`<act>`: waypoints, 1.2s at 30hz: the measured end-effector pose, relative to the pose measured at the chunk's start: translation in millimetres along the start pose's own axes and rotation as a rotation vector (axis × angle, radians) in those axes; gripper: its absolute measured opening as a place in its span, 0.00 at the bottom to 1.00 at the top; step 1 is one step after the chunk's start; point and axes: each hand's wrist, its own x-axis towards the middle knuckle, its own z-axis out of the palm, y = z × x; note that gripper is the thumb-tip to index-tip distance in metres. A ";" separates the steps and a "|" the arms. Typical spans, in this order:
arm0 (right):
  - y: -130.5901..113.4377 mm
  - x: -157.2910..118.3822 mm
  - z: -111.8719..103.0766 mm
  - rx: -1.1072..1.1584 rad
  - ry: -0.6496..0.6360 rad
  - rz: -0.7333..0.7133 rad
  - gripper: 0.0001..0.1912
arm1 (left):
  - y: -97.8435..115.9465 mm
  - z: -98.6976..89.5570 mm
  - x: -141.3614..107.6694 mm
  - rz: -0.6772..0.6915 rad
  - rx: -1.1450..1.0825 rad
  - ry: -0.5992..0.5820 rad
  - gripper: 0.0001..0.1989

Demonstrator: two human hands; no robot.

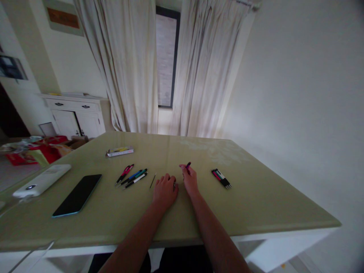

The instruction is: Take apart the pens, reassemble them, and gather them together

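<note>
My right hand [190, 180] is closed around a pen part with a purple-and-black end [188, 165] that sticks up past the fingers. Beside it, my left hand [165, 189] rests low on the table with curled fingers; a small dark, shiny bit shows at its thumb side, too little to name. A thin dark pen refill [152, 181] lies just left of that hand. Farther left is a loose group of click pens [135, 178] in blue, green and white, with pink-and-black pens [124, 174] next to them. To the right, several pens [221, 178] lie side by side.
On the left of the pale green table [187, 151] lie a dark-screened tablet [78, 195] and a white device [42, 181] with a cable. A small clear-and-white package [120, 152] sits farther back. Curtains [133, 68] and a white wall stand beyond the table.
</note>
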 end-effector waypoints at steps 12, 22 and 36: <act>9.5 4.0 2.9 0.146 0.062 -0.026 0.25 | 4.4 -5.9 -1.6 -0.008 -0.005 -0.015 0.13; -16.2 -0.7 -5.0 0.158 0.090 -0.091 0.25 | -5.7 -8.5 10.3 -0.054 -0.221 0.042 0.10; 10.1 -6.1 -2.1 -0.380 -0.003 -0.049 0.10 | -93.6 -19.6 10.9 -0.198 -0.083 0.010 0.10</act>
